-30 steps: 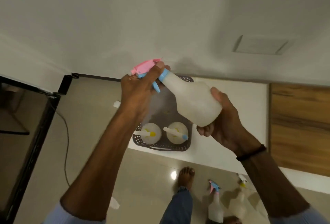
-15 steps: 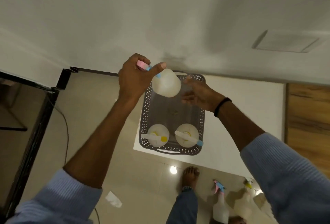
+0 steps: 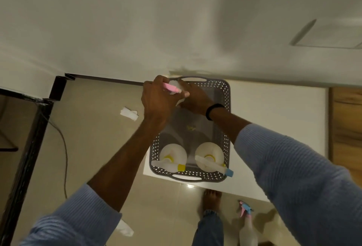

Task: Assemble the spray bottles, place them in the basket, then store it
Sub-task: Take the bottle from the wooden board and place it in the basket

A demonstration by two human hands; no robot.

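Both arms reach forward from blue ribbed sleeves and meet over the far end of the grey perforated basket [image 3: 225,96], which sits on a white table [image 3: 274,128]. The left hand [image 3: 156,98] is curled in a fist around the pink trigger head [image 3: 172,88] of a spray bottle [image 3: 180,100], knuckles up and wrist bent down toward the basket's far left corner. The right hand [image 3: 195,98], with a black band [image 3: 213,110] at the wrist, comes in from the basket's right side and folds its fingers against the same bottle, touching the left hand. The bottle's white body is almost wholly hidden between the two hands, so it cannot be told whether it already stands on the basket floor. At the near end of the basket two white bottles stand upright side by side: the left one has a yellow-tipped sprayer [image 3: 170,165], the right one a blue-tipped sprayer [image 3: 213,164] that juts over the rim. On the floor below the table, near the basket's near right corner, another bottle with a pink and blue head [image 3: 245,224] stands, partly blurred, beside a bare foot [image 3: 211,200]. A scrap of white paper [image 3: 129,113] lies on the floor left of the basket.
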